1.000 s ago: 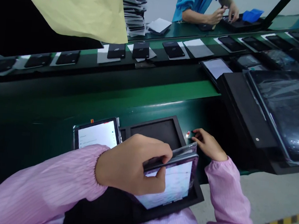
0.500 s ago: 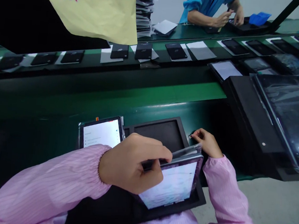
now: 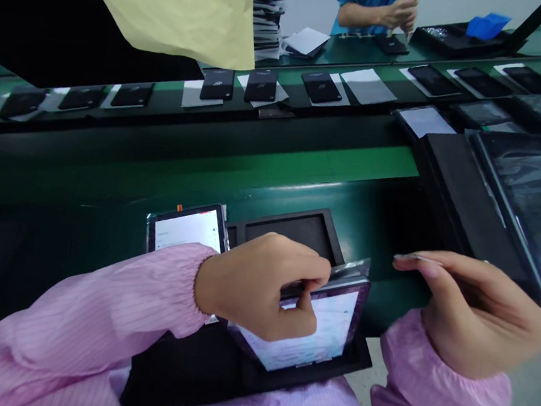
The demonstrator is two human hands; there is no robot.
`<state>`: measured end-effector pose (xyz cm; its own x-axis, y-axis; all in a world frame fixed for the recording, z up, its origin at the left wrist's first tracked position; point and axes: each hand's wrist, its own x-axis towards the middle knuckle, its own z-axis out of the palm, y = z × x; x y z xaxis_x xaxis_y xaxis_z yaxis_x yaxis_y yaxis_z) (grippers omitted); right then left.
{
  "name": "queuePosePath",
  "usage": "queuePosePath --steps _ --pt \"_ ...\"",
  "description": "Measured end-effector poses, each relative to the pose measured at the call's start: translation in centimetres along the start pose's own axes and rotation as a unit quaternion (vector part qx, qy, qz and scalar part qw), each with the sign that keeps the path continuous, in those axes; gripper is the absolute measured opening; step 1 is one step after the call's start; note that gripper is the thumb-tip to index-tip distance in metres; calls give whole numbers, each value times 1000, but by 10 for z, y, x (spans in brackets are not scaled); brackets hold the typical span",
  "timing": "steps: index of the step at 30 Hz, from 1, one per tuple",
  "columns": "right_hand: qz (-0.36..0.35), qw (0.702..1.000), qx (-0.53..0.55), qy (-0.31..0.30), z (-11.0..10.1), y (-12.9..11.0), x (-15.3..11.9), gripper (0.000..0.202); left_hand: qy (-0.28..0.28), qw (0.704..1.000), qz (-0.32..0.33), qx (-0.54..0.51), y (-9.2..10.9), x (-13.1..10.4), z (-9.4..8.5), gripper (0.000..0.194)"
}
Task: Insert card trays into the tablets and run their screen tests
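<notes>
Just lifted a thin piece (image 3: 412, 258) off the table (image 3: 373, 218), pinching it in the right hand (image 3: 483, 310) while gripping a tilted tablet (image 3: 335, 325) in the left hand (image 3: 258, 284), occupying both.

My left hand (image 3: 263, 284) was pinched at lower center; my right hand (image 3: 483, 310), thumb against index finger, was raised at lower right.
</notes>
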<state>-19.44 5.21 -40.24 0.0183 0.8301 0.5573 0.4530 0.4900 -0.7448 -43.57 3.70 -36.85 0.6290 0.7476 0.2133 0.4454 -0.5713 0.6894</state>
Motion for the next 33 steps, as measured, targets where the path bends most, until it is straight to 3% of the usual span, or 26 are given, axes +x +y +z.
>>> queuePosePath --steps 3,5,9,14,18,23,28,33 --pt "-121 970 0 -211 -13 -15 6 22 -23 999 -9 -47 0 5 1 21" --pt "-141 951 16 -275 -12 -24 10 21 -18 997 -6 -70 0 6 1 25" --pt "-178 927 5 -330 5 -41 16 15 24 991 -45 -124 3 -5 -5 22" --pt "-224 887 -35 -402 24 -53 29 9 111 971 -123 -172 11 -38 -12 14" --pt "-282 854 -40 -435 35 -63 38 18 203 962 -90 -158 17 -56 -4 9" --pt "-327 819 -39 -470 42 -70 42 18 278 951 -33 -133 20 -58 11 11" --pt "-358 768 -45 -529 44 -70 46 17 345 936 26 -63 17 -58 24 13" --pt "-352 740 -21 -573 52 -67 53 17 371 928 30 -10 10 -58 30 7"
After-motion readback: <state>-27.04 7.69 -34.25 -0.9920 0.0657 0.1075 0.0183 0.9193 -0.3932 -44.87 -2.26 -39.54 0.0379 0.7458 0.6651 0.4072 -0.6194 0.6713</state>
